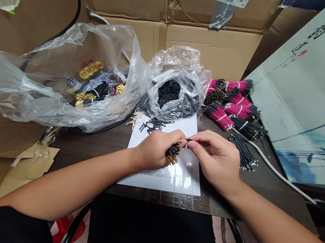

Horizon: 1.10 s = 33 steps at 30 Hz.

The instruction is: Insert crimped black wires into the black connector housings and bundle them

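My left hand (156, 147) is closed around a bundle of black wires (172, 152) whose gold-coloured ends stick out below the fist. Thumb and forefinger of my right hand (217, 157) pinch a small black sleeve (188, 140), close against the left fingertips. Whether a wire end sits inside that sleeve I cannot tell. Under both hands lies a white printed sheet (186, 178). Loose black sleeves (154, 124) are scattered on its far part. Behind them an opened clear plastic bag (164, 107) holds a heap of similar black sleeves (169, 91).
A large clear bag (46, 97) at left contains banded wire bundles (92, 94). Pink-and-black wire bundles (230, 103) are piled at right, with a loose black bundle (242, 152) nearer. A white cable (278, 168) crosses the dark table (270, 196). Cardboard (211, 47) stands behind.
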Tool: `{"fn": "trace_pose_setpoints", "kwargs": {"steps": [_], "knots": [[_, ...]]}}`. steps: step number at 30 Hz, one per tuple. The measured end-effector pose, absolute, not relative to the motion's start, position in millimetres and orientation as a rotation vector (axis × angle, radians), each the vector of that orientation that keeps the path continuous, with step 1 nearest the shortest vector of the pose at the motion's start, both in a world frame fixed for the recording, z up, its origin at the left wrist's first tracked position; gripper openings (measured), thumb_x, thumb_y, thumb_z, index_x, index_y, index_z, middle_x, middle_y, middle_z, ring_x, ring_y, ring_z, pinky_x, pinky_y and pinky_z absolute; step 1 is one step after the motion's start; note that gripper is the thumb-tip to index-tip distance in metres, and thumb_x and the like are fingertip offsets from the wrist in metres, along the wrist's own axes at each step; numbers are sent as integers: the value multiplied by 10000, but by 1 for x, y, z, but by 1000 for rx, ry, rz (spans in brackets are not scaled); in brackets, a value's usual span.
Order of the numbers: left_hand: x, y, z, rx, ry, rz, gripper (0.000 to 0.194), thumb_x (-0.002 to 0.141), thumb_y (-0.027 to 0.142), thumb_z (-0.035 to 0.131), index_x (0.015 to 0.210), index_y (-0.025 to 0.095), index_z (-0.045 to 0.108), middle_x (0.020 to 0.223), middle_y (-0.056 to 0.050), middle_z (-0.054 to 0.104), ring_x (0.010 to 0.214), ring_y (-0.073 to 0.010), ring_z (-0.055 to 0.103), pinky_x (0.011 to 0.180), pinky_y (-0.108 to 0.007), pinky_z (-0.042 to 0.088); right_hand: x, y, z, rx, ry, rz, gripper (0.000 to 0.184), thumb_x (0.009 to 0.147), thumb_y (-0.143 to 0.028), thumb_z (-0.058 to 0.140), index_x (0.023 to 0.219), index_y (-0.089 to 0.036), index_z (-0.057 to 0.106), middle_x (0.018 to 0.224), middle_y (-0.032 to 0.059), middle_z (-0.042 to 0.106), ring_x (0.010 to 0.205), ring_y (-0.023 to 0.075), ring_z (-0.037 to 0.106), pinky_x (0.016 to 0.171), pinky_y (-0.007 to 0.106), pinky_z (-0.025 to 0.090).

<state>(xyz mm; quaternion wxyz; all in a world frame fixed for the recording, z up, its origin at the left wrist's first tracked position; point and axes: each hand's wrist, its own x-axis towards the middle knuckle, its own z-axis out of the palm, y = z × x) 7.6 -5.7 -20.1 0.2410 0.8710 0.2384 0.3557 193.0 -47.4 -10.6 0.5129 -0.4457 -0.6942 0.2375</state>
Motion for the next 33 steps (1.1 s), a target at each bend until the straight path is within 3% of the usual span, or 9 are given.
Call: {"fn": "trace_pose_setpoints", "kwargs": {"steps": [12,24,33], "knots": [[7,-6,-14,2361,672,849,181,972,290,397,877,162,483,704,-1,576,607,-81,554,576,-180,396,195,-45,-15,-1055,-1603,781,150,853,-250,639,997,-214,663,931,40,682,830,162,653,772,328,541],[9,-7,-11,2319,702,821,215,969,313,396,868,158,506,641,14,539,554,-80,515,555,-189,381,193,-46,-11,-1074,-1648,634,69,847,-238,637,896,-214,679,866,31,680,794,163,631,723,328,516],[11,-9,-4,2215,705,807,233,973,306,393,876,150,536,702,1,554,587,-76,504,607,-198,403,196,-43,-12,-1006,-1667,638,42,837,-204,652,873,-217,671,850,21,668,780,152,617,712,320,496]]}}
